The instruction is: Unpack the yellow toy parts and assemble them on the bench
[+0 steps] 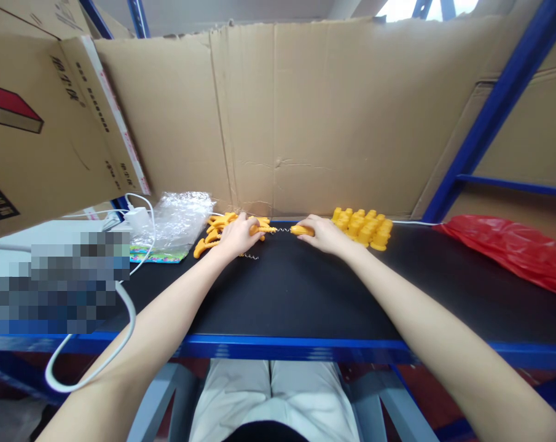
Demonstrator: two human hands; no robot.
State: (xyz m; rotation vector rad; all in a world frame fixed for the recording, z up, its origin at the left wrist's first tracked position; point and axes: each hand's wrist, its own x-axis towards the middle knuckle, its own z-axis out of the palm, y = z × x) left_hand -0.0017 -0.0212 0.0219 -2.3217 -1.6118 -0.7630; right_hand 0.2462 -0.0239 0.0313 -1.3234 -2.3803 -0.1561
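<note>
A: Metal spiral?
B: On my feed, between a yellow handle, pinched by the curled left hand, and a yellow piece
A: Right hand?
B: Palm down, I see, fingers closed on that piece; forearms reaching over black mat

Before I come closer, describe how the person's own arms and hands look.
The left hand and right hand are ungloved; finer details are too small to tell. The slim left forearm and right forearm show no sleeves, bands or markings. A smooth, curved white cable crosses the left forearm in view.
</note>
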